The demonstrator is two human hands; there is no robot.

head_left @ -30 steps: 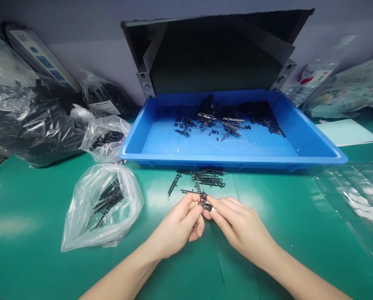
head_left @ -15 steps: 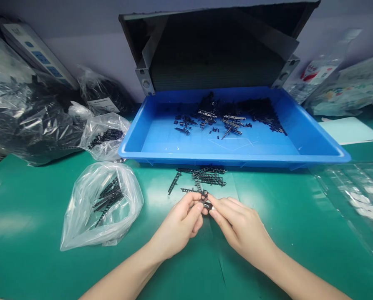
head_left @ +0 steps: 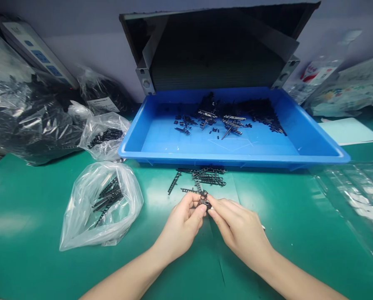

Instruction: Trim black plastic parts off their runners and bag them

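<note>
A small black plastic part (head_left: pixel 204 201) with a round opening at its top is pinched between my two hands, above the green table. My left hand (head_left: pixel 182 225) closes thumb and fingers on its left side. On its right side, my right hand (head_left: pixel 241 233) presses with thumb and index finger; a bit of white shows by these fingertips. Just beyond the fingers lie several black ladder-like strips (head_left: pixel 210 178), loosely heaped, with one strip (head_left: pixel 174 182) apart at the left. My fingers cover much of the held part.
Behind the strips stands a blue tray (head_left: pixel 233 157) containing black parts. Open plastic bags (head_left: pixel 128 221) of black pieces stand at the left, near a large black-filled bag (head_left: pixel 33 121). A clear blister tray (head_left: pixel 358 204) with white pieces lies at the right, below a pale sheet (head_left: pixel 352 130).
The black part has turned slightly between my fingers. My left fingers have curled in closer around it, and a small white piece now shows past my right hand.
</note>
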